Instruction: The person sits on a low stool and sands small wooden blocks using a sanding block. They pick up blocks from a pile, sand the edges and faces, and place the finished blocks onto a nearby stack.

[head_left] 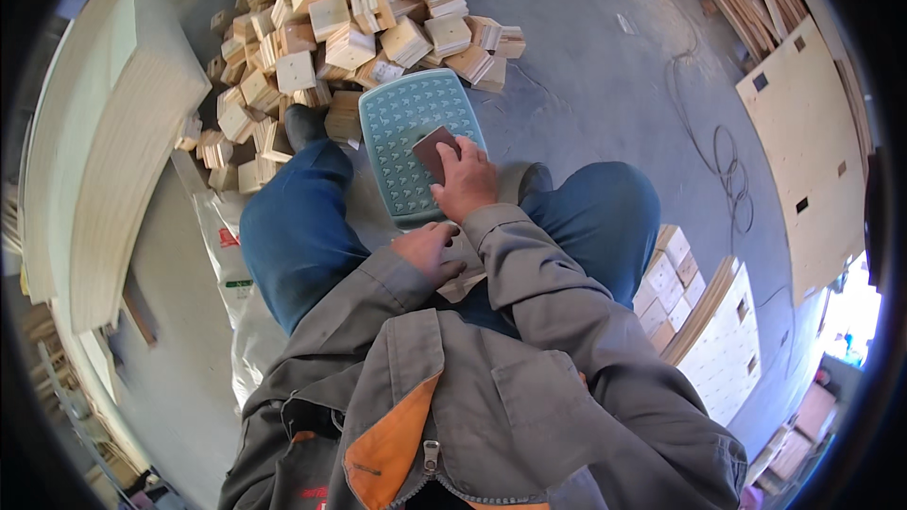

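My right hand (468, 179) is closed on a flat, reddish-brown rectangle that looks like a piece of sandpaper (432, 153), held above the stool. Below it stands a teal plastic stool (389, 146) with a raised pattern on its top, between my legs. Closer to my body, my left hand (425, 250) has its fingers bent at a pale, blurred object (463, 263) by the near edge of the stool. What that object is I cannot make out, and the fingers partly hide it.
A large heap of wooden blocks (331, 19) lies beyond the stool. Stacked boards (132, 151) stand at left, above a white plastic sack (250, 331). At right are stacked blocks (671, 279), a holed panel (723, 340), a larger panel (803, 151) and a coiled cable (727, 161).
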Demonstrator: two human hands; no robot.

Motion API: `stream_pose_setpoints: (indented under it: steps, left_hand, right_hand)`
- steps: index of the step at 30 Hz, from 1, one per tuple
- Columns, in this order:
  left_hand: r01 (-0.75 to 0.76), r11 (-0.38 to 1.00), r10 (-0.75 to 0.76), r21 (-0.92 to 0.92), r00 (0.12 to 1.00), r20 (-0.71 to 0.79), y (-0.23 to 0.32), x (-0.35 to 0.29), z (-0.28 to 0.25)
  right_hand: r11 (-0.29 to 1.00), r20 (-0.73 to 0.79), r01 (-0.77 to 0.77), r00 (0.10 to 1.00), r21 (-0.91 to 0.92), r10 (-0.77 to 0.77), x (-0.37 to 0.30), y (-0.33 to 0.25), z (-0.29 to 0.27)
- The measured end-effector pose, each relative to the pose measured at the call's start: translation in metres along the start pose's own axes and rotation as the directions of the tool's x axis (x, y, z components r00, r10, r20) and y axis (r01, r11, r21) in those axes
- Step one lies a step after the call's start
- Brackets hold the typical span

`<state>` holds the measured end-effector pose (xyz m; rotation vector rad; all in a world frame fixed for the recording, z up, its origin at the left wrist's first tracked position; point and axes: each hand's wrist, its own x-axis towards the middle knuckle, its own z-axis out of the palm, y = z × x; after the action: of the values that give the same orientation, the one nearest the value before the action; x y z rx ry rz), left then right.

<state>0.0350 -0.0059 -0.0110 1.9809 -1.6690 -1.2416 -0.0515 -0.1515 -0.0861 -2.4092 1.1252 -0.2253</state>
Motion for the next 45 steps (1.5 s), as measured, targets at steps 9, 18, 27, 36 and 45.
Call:
stream_pose_setpoints:
  steps: [9, 18, 27, 36, 45]
  left_hand:
    - [0.076, 0.997, -0.076, 0.008, 0.996, -0.049, -0.010, 0.013, 0.021]
    - [-0.016, 1.000, 0.010, -0.021, 0.968, -0.251, 0.010, -0.012, 0.020]
    - [-0.158, 0.985, 0.133, -0.077, 0.956, -0.260, 0.015, -0.007, 0.019]
    - [-0.309, 0.899, 0.102, -0.310, 0.837, -0.537, -0.002, -0.007, -0.008]
    - [-0.481, 0.820, -0.013, -0.310, 0.527, -0.850, -0.012, -0.069, -0.111]
  right_hand:
    - [0.999, -0.081, -0.033, 0.996, 0.008, 0.033, -0.005, 0.006, 0.007]
    - [0.995, -0.095, -0.007, 0.995, 0.095, 0.016, -0.007, 0.000, -0.018]
    - [1.000, -0.112, 0.000, 0.994, 0.011, 0.001, -0.009, 0.005, 0.003]
    - [0.997, -0.091, 0.079, 0.993, -0.010, -0.079, -0.007, 0.012, 0.011]
    - [0.984, -0.164, 0.179, 0.971, -0.003, -0.177, -0.002, 0.000, 0.018]
